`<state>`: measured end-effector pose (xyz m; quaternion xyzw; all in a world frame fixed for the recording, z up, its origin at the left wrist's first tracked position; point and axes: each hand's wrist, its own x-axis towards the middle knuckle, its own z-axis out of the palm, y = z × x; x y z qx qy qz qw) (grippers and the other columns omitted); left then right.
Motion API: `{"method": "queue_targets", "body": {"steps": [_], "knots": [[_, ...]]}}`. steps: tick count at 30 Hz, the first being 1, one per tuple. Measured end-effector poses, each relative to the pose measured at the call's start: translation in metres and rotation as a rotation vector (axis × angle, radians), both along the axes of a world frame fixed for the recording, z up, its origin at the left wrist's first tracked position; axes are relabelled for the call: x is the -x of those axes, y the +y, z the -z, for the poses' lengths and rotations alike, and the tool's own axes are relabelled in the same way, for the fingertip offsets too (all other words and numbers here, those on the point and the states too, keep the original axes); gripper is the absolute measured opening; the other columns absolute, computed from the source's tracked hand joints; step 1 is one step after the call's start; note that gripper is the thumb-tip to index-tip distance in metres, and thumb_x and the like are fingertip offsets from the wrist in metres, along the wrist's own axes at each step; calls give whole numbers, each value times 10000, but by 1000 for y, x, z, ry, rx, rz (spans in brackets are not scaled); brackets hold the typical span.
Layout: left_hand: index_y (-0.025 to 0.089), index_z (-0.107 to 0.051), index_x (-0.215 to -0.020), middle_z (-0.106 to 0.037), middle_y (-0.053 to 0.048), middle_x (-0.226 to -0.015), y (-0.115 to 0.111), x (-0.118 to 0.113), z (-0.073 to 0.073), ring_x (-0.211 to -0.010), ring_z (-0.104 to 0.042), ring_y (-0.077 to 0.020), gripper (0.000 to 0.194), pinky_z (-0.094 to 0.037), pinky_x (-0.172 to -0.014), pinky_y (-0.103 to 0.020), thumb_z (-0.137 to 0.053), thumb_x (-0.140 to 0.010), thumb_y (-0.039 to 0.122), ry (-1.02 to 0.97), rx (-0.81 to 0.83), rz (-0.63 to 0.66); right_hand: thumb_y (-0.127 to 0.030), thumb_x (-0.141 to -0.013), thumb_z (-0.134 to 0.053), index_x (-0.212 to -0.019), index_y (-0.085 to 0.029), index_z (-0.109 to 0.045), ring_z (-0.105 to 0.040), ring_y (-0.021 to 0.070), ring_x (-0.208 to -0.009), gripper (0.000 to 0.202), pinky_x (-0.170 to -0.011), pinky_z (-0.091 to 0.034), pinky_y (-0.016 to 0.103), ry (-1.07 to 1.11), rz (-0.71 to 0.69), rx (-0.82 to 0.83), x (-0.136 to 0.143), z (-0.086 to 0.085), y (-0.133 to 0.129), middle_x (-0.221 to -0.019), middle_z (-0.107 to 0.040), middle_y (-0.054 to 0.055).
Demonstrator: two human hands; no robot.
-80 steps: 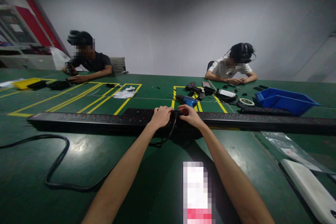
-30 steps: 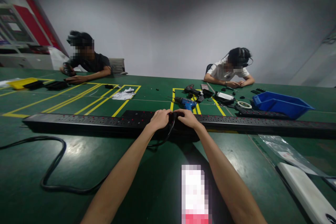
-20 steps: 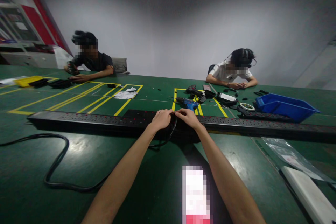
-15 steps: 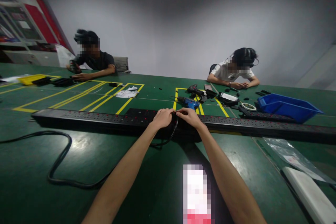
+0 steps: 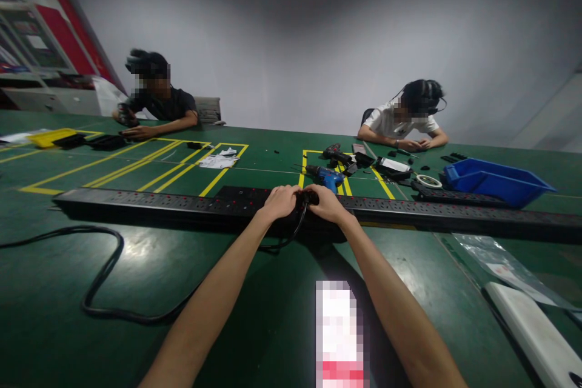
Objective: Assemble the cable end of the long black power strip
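A long black power strip [image 5: 150, 205] with rows of sockets and small red marks lies across the table. Over its middle, my left hand [image 5: 280, 201] and my right hand [image 5: 325, 202] meet, fingers closed around the dark end piece [image 5: 310, 197] of a black cable. Whether that piece is a plug or a connector I cannot make out. From between my hands the black cable [image 5: 297, 229] curves down to the left, in front of the strip. A flat black block [image 5: 236, 194] with red marks sits behind the strip, beside my left hand.
Beyond the strip lie a blue power drill [image 5: 328, 177], a dark drill [image 5: 336, 153] and a blue bin [image 5: 498, 182]. Thick black cable [image 5: 104, 267] loops on the left. A white slab [image 5: 530, 330] and plastic bag [image 5: 504, 270] lie right. Two people [image 5: 159, 97] sit across the table.
My right hand has turned slightly, so more of the dark end piece shows between my hands. My left hand stays almost in place. The view has shifted a little.
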<state>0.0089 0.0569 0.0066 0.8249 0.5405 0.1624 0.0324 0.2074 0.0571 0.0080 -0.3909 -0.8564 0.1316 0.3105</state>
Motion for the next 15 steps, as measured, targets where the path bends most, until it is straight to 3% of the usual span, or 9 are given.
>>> {"method": "queue_targets", "body": {"steps": [6,11,15], "knots": [[245,-565,-1297,-658,-87,-1184,0,-1,1,-1110,-594,-254,405,-412,-993,-406,-349,-956,222,9,0,-10,-213,-776,-645,-1162,-178,-623,-574,248,-975,388,-854,-407,327,-230,107,-137,7,-5,-6,-1044,-661,115],[250,-567,-1294,-664,-84,-1177,3,-1,5,-1111,-598,-254,403,-414,-996,-405,-355,-953,221,15,-3,-12,-378,-852,-622,-1139,-155,-636,-594,253,-961,364,-838,-407,318,-349,143,-140,8,-13,-5,-1030,-671,132],[251,-574,-1284,-670,-86,-1161,6,1,7,-1098,-602,-258,391,-419,-988,-410,-358,-958,231,13,-8,-2,-400,-871,-604,-1115,-153,-656,-617,240,-957,350,-829,-414,298,-351,124,-110,8,-16,0,-1019,-692,124]]}}
